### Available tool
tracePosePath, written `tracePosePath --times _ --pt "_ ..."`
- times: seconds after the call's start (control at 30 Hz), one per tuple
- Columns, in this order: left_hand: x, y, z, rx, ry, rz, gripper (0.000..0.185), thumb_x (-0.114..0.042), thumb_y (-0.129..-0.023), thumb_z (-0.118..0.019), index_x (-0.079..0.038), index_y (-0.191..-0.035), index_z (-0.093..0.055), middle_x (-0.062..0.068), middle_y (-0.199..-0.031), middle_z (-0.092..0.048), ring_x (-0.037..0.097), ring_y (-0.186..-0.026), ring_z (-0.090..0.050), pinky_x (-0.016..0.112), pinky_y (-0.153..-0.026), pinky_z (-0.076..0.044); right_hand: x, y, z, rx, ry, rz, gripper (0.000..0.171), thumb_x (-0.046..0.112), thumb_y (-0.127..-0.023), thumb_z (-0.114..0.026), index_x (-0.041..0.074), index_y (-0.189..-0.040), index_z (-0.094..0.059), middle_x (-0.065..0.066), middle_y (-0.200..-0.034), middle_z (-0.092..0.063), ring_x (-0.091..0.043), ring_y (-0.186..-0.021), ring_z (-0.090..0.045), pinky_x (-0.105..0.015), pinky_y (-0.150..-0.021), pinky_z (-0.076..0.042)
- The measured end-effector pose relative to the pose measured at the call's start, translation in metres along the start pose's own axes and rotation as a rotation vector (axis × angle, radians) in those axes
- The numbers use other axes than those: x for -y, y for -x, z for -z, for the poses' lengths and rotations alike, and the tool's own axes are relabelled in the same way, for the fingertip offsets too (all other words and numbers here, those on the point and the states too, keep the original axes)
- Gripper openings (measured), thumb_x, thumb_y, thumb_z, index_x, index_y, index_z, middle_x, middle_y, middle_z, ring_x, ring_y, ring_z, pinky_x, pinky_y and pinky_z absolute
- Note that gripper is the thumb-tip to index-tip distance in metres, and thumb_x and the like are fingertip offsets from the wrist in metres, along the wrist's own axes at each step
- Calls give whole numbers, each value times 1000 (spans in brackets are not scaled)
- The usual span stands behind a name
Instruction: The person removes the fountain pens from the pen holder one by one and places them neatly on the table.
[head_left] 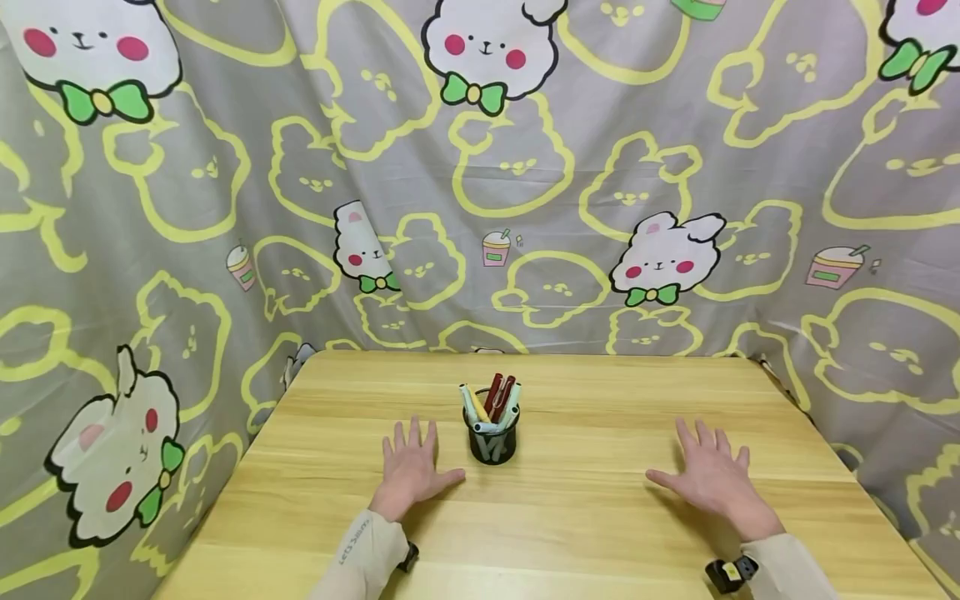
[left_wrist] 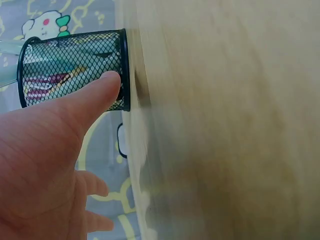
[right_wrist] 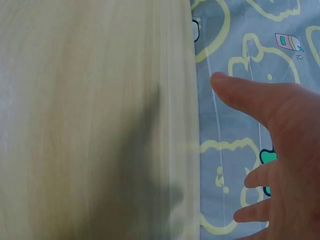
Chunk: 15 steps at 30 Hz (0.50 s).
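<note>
A black mesh pen holder [head_left: 493, 446] stands upright on the wooden table, just beyond and to the right of my left hand [head_left: 411, 468]. Several pens stick out of it: pale green and light blue ones, a yellow pen [head_left: 479, 406] and dark red pens [head_left: 497, 395]. My left fingers are spread and straight, holding nothing; in the left wrist view the thumb [left_wrist: 102, 92] overlaps the mesh holder [left_wrist: 75, 67]. Over the right side of the table, my right hand [head_left: 712, 475] is spread too, its thumb pointing inward, nothing in it.
The light wooden table [head_left: 570, 517] reaches back to a grey patterned curtain [head_left: 525, 192] that hangs behind it and along both sides. Each wrist wears a small black device, such as the right wrist camera [head_left: 731, 573]. A shadow of the right hand falls on the tabletop.
</note>
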<state>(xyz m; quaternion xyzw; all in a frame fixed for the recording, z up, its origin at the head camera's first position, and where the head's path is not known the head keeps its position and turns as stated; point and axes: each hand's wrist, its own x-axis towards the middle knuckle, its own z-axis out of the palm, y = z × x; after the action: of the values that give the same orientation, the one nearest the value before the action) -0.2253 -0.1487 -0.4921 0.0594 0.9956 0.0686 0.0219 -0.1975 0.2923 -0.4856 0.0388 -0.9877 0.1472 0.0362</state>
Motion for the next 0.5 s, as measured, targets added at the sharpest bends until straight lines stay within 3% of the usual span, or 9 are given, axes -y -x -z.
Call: tracePosePath --times 0.2,0.37,0.5 --pt "6 -5 2 -33 84 -69 102 -68 -76 -61 -4 -148 -28 28 -149 -21 51 -134 -18 62 -106 -14 5 -4 -5 -10 -25 54 105 64 -76 -65 -11 -141 -29 -43 -136 -25 -65 -120 -21 -77 -89 -15" --pt "7 -14 3 -66 238 -170 104 -59 -75 -70 -1 -148 -24 28 -148 -23 46 -134 -22 58 -108 -15 12 -13 -9 14 -164 140 93 51 -83 -66 -13 -139 -30 -41 -137 -28 -60 -121 -24 -71 -92 -25" --pt "6 -21 2 -28 351 -224 105 -54 -76 -72 0 -149 -20 23 -150 -23 41 -136 -22 55 -109 -17 18 -22 -12 46 -265 151 85 47 -87 -64 -11 -139 -32 -37 -138 -31 -55 -124 -28 -67 -96 -26"
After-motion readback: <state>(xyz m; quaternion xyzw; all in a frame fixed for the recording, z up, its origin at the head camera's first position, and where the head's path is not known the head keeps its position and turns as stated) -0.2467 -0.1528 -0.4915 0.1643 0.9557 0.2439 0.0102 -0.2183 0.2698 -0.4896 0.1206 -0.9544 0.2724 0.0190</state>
